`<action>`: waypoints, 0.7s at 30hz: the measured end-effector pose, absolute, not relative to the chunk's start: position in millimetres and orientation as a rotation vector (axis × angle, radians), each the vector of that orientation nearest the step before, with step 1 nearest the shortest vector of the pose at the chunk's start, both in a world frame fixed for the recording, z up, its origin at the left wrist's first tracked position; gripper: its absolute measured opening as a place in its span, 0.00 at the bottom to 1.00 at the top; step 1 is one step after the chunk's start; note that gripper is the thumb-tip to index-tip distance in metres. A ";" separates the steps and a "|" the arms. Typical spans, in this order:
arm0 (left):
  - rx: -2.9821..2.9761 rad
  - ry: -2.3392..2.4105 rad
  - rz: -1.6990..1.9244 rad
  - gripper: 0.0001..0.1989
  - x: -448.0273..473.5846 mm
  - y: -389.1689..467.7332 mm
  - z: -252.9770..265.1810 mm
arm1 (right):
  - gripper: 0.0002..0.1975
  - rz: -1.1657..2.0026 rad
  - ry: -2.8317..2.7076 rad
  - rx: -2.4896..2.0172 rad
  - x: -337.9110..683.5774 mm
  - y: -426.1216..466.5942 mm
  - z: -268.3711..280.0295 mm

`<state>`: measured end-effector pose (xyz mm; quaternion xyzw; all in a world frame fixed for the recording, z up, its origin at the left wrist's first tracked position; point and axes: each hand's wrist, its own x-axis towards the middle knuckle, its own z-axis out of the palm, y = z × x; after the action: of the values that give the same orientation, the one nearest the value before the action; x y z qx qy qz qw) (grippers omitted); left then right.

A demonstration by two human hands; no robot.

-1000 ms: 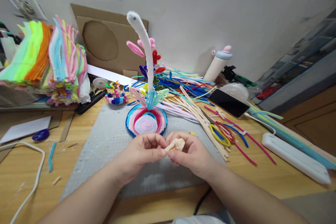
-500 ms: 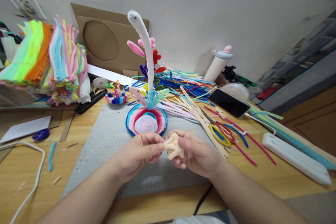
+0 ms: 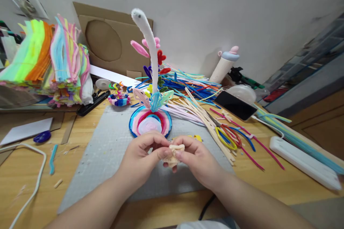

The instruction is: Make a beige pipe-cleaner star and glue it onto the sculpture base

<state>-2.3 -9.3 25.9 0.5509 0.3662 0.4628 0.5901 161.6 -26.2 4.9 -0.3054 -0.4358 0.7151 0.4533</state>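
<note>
Between my two hands is a small cream piece of bent pipe cleaners (image 3: pixel 174 154), partly covered by my fingers. My left hand (image 3: pixel 146 155) pinches its left side between thumb and fingers. My right hand (image 3: pixel 195 157) grips the right side, thumb pressed on its front. Both hands are over the grey cutting mat (image 3: pixel 107 146). Just beyond them stands a round base of coiled pipe cleaners (image 3: pixel 131 123) in blue, pink and white. From its back rises a fuzzy white stem (image 3: pixel 152 50) with a curved tip, among colourful petals and a pastel butterfly shape (image 3: pixel 156 101).
Loose cream pipe cleaners (image 3: pixel 212 130), yellow-and-red-handled scissors (image 3: pixel 225 137) and a black phone (image 3: pixel 235 105) lie on the right. Near the right edge is a white power strip (image 3: pixel 303 162). Bundled pipe cleaners (image 3: pixel 34 53) stand at left, a white bottle (image 3: pixel 223 66) at the back.
My hands have drawn closer together and turned the cream piece, so more of it is covered. A small yellow item now shows on the mat behind my right hand.
</note>
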 end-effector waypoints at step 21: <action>2.012 0.598 1.359 0.12 -7.9 -18.1 28.4 | 0.05 1.076 -1.554 -0.776 162.1 -39.4 10.0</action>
<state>-7.9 -18.1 28.4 0.7637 0.2269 0.5158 0.3151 162.1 -39.4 10.0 -0.3239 -0.6488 0.4491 0.5220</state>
